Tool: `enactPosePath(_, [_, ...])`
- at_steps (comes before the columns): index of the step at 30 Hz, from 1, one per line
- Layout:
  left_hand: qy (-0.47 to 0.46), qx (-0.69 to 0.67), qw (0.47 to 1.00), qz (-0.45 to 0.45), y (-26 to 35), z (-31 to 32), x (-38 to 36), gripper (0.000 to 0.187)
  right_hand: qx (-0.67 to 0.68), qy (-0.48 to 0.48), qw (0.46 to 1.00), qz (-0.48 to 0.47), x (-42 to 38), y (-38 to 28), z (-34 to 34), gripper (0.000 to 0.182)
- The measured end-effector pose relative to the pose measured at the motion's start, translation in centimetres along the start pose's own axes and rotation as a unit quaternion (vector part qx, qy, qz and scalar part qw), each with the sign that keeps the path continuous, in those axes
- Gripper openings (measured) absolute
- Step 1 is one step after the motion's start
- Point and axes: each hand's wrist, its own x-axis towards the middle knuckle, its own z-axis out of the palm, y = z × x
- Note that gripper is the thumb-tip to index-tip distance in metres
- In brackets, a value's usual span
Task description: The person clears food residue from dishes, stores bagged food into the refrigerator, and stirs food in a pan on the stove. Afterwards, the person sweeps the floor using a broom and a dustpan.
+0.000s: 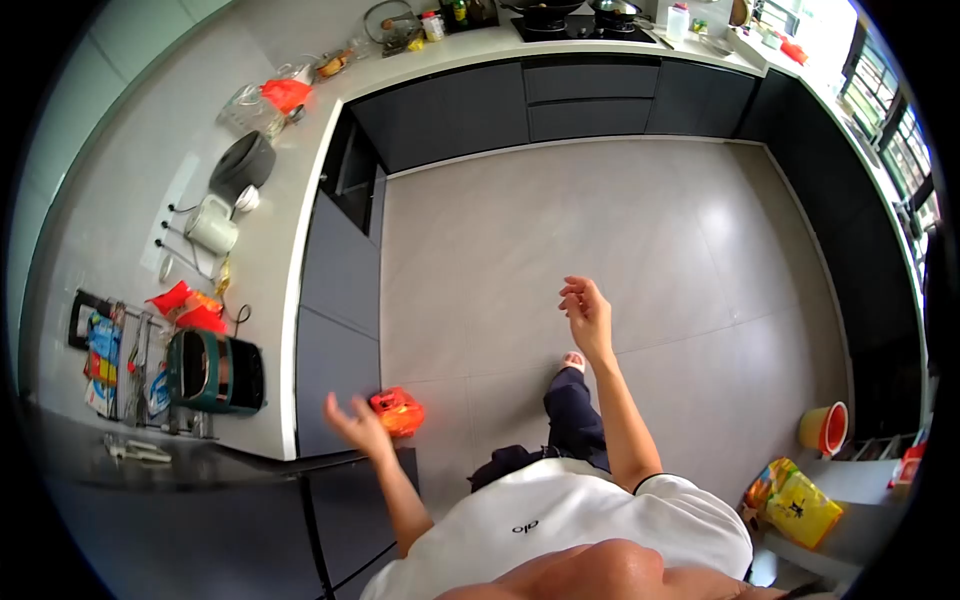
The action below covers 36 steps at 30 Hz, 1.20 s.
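My left hand is over the floor by the left cabinets, its fingers apart and slightly blurred, with nothing in it. Just beyond it, a red-orange plastic bag lies on the floor; the hand appears not to grip it. My right hand hangs in the air over the grey tiles, fingers loosely bent and partly apart, holding nothing. One foot in a light sandal shows below it.
The left counter bears a dark green appliance, a white kettle and a dark pot. A stove is at the back. At lower right are a red-and-cream bucket and a yellow bag.
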Motion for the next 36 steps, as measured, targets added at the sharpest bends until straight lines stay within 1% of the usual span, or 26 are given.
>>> enactPosePath(1, [-0.035, -0.058, 0.997, 0.026, 3.7, 5.1, -0.3, 0.037, -0.004, 0.016, 1.000, -0.004, 2.9, 0.9, -2.2, 0.023])
enactPosePath(3, [-0.087, -0.108, 0.988, 0.068, 10.0, 14.2, -0.4, 0.036, -0.014, 0.050, 0.999, 0.001, 8.4, 1.5, -6.7, 0.022])
enactPosePath(5, [-0.191, -0.198, 0.960, 0.053, 16.9, 21.6, -0.3, 0.035, -0.003, 0.099, 0.995, 0.000, 13.5, 2.4, -11.1, 0.023])
enactPosePath(8, [-0.283, -0.292, 0.911, 0.063, 27.7, 30.3, -0.7, 0.032, -0.011, 0.169, 0.985, 0.027, 20.2, 1.3, -16.5, 0.022])
enactPosePath(10, [-0.322, -0.299, 0.892, 0.101, 32.8, 35.3, -0.7, 0.030, -0.014, 0.210, 0.977, 0.041, 24.2, 1.5, -19.4, 0.023])
enactPosePath(11, [-0.339, -0.306, 0.881, 0.118, 35.1, 37.9, -0.9, 0.029, -0.008, 0.216, 0.976, 0.038, 26.2, 2.0, -20.6, 0.022])
enactPosePath(12, [-0.355, -0.304, 0.876, 0.118, 37.0, 40.6, -1.1, 0.027, -0.002, 0.223, 0.974, 0.039, 28.2, 3.0, -21.8, 0.022])
enactPosePath(15, [-0.414, -0.317, 0.850, 0.074, 41.3, 48.7, -1.7, 0.025, -0.015, 0.241, 0.969, 0.056, 33.9, 5.0, -25.0, 0.025])
enactPosePath(19, [-0.480, -0.321, 0.815, 0.048, 46.1, 59.8, -1.7, 0.026, -0.038, 0.276, 0.958, 0.070, 43.0, 8.7, -28.9, 0.024])
enactPosePath(23, [-0.495, -0.342, 0.799, 0.007, 51.3, 71.9, 0.6, 0.024, -0.037, 0.304, 0.949, 0.074, 54.6, 12.1, -32.2, 0.023])
enactPosePath(26, [-0.497, -0.328, 0.804, -0.007, 58.1, 78.9, 3.9, 0.024, -0.043, 0.305, 0.949, 0.074, 63.9, 12.7, -34.9, 0.023])
enactPosePath(30, [-0.499, -0.340, 0.797, 0.008, 66.6, 88.7, 6.1, 0.023, -0.061, 0.299, 0.951, 0.056, 74.6, 13.3, -38.8, 0.023])
enactPosePath(33, [-0.518, -0.351, 0.779, 0.030, 72.9, 95.3, 6.5, 0.022, -0.041, 0.306, 0.950, 0.047, 81.6, 15.8, -42.3, 0.023])
enactPosePath(35, [-0.519, -0.347, 0.780, 0.034, 76.7, 100.4, 6.5, 0.022, -0.040, 0.309, 0.949, 0.052, 86.8, 17.8, -44.6, 0.023])
enactPosePath(36, [-0.509, -0.363, 0.779, 0.049, 78.6, 103.1, 6.5, 0.022, -0.043, 0.308, 0.949, 0.053, 89.4, 18.7, -46.0, 0.023])
